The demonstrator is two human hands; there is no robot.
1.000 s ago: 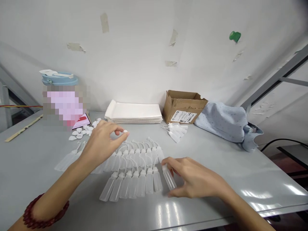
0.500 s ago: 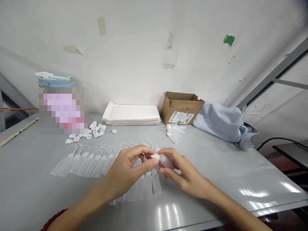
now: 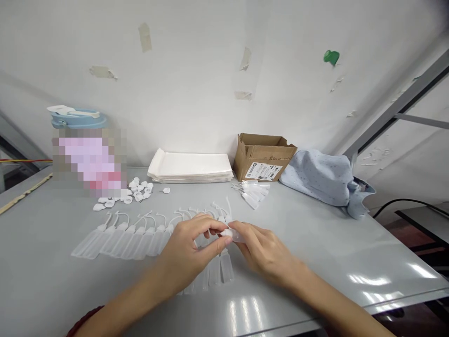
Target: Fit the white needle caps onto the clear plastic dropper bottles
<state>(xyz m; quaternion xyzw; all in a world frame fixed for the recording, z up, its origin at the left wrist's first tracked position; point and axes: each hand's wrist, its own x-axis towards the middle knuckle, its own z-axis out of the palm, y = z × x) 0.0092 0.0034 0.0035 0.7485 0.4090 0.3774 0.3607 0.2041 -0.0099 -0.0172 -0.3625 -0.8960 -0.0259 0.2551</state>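
Between thumb and fingers, my left hand (image 3: 198, 245) pinches a small white cap (image 3: 226, 232) at the mouth of a bottle. My right hand (image 3: 264, 250) is closed round the body of that translucent plastic bottle (image 3: 237, 236), which lies sideways with its neck toward the cap. Whether the cap is seated cannot be made out. Below and left of my hands lie rows of flat translucent bottles (image 3: 129, 241) with white caps and thin looped straps. My hands and forearms hide part of these rows.
Loose white caps (image 3: 138, 189) are heaped at the back left, beside a blurred pink item and a blue-lidded container (image 3: 79, 119). Along the wall stand a stack of white sheets (image 3: 191, 167), a cardboard box (image 3: 263, 157) and blue cloth (image 3: 317, 178). Several more bottles (image 3: 253, 193) lie before the box.
The bottle and cap have come together, with my right hand turned further over the bottle so that less of it shows. The camera view has shifted slightly.
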